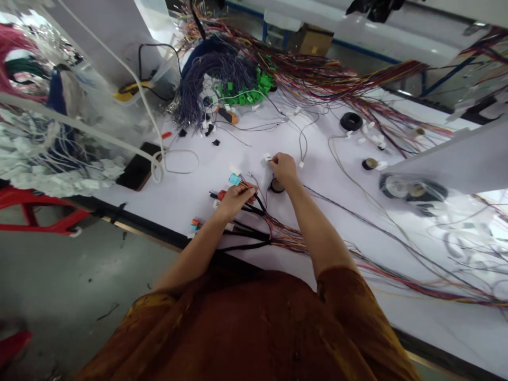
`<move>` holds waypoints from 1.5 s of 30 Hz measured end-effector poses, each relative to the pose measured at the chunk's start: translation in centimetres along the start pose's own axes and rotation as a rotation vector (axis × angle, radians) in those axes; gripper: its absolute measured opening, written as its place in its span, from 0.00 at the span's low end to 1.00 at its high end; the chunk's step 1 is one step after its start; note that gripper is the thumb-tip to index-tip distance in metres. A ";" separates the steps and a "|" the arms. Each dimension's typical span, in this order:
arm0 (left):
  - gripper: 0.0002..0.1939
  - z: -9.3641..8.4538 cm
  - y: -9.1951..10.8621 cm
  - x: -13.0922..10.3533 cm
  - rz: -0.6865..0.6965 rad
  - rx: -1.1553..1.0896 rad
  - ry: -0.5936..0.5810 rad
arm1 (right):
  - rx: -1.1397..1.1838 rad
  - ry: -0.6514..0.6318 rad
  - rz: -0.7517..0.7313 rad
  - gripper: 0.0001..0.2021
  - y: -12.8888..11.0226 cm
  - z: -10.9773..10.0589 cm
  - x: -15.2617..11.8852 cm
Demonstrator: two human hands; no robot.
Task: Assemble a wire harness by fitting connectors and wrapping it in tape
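My left hand is closed around a branch of a wire harness, just behind its light-blue connector. Black-sleeved branches of the same harness fan out below that hand, and its coloured wires run off to the right. My right hand is pinched on a small white connector on the table top. A roll of black tape lies just under my right wrist, partly hidden by it. An orange connector ends another branch near the table's front edge.
Purple wires with green connectors are heaped at the back. Long red and yellow wires stretch along the far edge. Tape rolls lie to the right. White connectors pile up at the left, beside a looped white cord.
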State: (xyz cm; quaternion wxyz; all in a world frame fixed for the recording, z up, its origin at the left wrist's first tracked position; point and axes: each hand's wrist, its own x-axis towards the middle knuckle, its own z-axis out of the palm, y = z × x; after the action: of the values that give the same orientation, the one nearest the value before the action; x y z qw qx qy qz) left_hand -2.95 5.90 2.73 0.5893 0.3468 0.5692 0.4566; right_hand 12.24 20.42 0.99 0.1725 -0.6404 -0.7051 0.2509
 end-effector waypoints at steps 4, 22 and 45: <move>0.18 0.5 0.2 0.0 -0.033 -0.148 -0.010 | 0.116 -0.052 -0.090 0.04 -0.7 -0.6 -1.8; 0.15 1.8 -0.5 0.6 0.024 -0.312 -0.111 | 1.045 -0.264 0.180 0.13 -4.9 -0.1 -9.2; 0.06 1.1 -0.3 1.2 -0.125 -0.497 -0.061 | 1.230 -0.178 0.140 0.09 -7.1 1.3 -7.5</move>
State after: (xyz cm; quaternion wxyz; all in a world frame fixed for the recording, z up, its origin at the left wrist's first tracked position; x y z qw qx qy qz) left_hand -1.91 7.02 2.14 0.7003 0.1691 0.4419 0.5345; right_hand 6.66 12.44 4.59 0.4334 -0.4452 -0.3995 0.6741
